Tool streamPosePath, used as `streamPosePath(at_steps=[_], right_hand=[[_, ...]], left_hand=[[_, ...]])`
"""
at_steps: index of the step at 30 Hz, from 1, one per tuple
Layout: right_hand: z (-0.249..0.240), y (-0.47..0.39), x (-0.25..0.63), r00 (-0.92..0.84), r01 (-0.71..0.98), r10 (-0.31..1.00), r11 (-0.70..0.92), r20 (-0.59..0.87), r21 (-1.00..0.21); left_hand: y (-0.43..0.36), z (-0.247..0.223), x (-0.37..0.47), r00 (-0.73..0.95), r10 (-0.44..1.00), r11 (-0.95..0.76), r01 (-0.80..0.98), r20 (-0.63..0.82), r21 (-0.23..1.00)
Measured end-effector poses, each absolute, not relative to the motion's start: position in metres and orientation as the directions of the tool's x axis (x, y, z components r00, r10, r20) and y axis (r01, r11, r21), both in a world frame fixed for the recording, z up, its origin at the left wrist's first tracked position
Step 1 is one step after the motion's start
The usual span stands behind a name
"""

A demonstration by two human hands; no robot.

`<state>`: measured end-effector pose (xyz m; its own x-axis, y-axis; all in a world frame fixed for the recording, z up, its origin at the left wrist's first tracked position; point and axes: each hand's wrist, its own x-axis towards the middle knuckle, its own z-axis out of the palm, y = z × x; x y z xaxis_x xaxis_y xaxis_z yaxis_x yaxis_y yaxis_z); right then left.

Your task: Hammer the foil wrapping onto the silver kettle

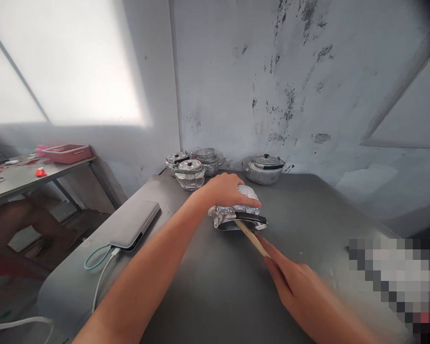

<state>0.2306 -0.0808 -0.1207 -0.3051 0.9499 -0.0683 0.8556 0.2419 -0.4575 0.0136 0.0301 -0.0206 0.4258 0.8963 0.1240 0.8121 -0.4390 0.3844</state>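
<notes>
1. Silvery, crinkled metal wraps the pot (241, 209), which we hold tipped above or on the grey desk (208, 286), its mouth turned toward us; we cannot tell whether its lower edge touches.
2. Our left hand (226, 189) lies over the pot's upper side, its fingers clamped on the wrapped body, some of them hidden behind it.
3. Our right hand (288, 279), nearer to us than the pot and to its right, has its fingers closed on a wooden stick (252, 239), whose far end reaches the pot's mouth, just under the black handle (251, 218).
4. Beyond the pot, to its left, we see three small pots (189, 180) clustered together; beyond it, to its right, a larger lidded pot (264, 175) stands near the wall (222, 95).
5. Left of the pot, we have a flat grey device (138, 224) with a white cable (102, 282) and a teal loop (93, 263).
</notes>
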Motion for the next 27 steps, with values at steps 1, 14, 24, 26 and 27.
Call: streamPosePath(at_steps=[1, 14, 24, 26, 27], right_hand=[[-0.121, -0.0808, 0.2305, -0.297, 0.864, 0.952, 0.233, -0.079, -0.447], [-0.1192, -0.0829, 0.2296, -0.333, 0.846, 0.943, 0.287, -0.026, -0.45], [-0.1186, -0.0804, 0.231, -0.303, 0.868, 0.948, 0.234, -0.094, -0.438], [-0.1177, -0.0802, 0.2303, -0.313, 0.86, 0.945, 0.238, -0.097, -0.451], [-0.1175, -0.0802, 0.23, -0.322, 0.85, 0.943, 0.25, -0.082, -0.463]], left_hand=[[0.03, -0.0204, 0.0135, 0.423, 0.897, -0.437, 0.815, 0.125, 0.38], [0.0286, -0.02, 0.0133, 0.409, 0.906, -0.416, 0.819, 0.107, 0.396], [0.03, -0.021, 0.0128, 0.416, 0.903, -0.424, 0.814, 0.112, 0.397], [0.0292, -0.0204, 0.013, 0.415, 0.903, -0.421, 0.813, 0.108, 0.401], [0.0288, -0.0201, 0.0131, 0.413, 0.905, -0.418, 0.814, 0.105, 0.403]])
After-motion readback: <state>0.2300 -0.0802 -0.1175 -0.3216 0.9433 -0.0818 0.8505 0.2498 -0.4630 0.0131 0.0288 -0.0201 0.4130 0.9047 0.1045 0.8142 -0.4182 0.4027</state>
